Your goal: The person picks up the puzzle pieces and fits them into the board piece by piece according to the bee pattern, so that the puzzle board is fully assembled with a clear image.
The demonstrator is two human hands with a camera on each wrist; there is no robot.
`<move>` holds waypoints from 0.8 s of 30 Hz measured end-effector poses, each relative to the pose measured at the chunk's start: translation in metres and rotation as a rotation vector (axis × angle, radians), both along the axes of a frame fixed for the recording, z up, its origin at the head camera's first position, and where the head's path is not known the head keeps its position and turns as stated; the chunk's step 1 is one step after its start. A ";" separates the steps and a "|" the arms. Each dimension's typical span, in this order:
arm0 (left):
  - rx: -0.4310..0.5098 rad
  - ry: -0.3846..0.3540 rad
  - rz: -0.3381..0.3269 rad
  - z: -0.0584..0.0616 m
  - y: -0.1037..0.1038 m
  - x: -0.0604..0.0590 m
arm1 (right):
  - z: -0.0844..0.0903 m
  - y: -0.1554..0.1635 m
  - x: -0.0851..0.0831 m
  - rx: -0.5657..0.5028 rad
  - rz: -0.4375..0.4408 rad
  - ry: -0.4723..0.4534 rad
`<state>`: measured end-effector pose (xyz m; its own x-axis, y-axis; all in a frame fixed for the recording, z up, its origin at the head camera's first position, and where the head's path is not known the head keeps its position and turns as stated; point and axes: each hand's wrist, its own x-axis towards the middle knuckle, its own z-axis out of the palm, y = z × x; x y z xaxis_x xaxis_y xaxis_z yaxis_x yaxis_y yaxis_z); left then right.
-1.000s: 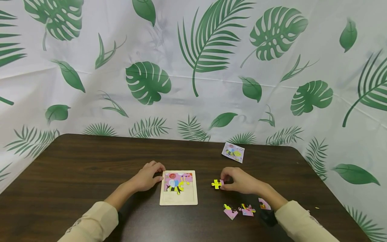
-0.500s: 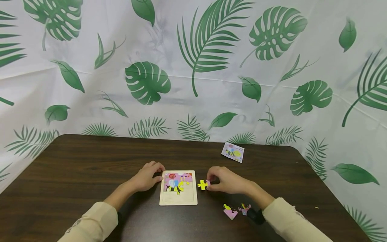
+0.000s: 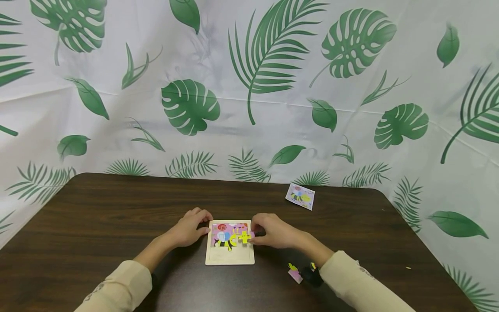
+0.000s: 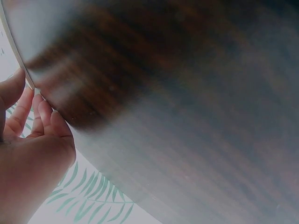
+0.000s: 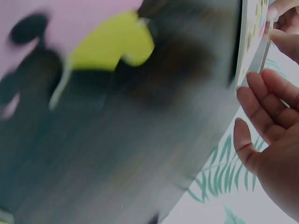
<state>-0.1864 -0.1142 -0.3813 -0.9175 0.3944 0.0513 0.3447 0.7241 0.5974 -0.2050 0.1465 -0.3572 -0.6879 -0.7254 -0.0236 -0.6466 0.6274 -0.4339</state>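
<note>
Right hand [image 3: 274, 232], head view: thumb and finger pinching a yellow puzzle piece [image 3: 244, 237], so barely any gap there
Yellow piece, head view: over the right side of the wooden puzzle tray [image 3: 230, 262], can't tell if it's touching down
Left hand [image 3: 191, 227], head view: loosely bent, thumb and fingertip at the tray's left edge near the far corner
Loose piece [image 3: 295, 274], head view: pink and yellow, on the desk [image 3: 128, 208] by the right forearm
Picture card [image 3: 300, 196], head view: bee print, lying toward the far edge
Left hand, left wrist view: thumb and a finger against the tray edge, rest half curled
Right hand, right wrist view: holding the piece edge-on beside the tray, spare fingers half bent
</note>
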 end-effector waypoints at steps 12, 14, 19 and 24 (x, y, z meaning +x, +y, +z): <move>-0.004 0.001 0.002 -0.001 0.000 0.000 | -0.006 -0.012 0.002 0.018 -0.017 0.030; -0.007 0.002 0.002 -0.001 0.000 0.000 | -0.006 -0.013 0.003 0.018 -0.015 0.039; -0.010 0.004 -0.001 -0.001 -0.001 0.000 | -0.006 -0.015 0.004 0.023 -0.022 0.027; -0.008 0.003 0.000 -0.001 0.000 0.000 | -0.008 -0.016 0.004 0.021 -0.023 0.010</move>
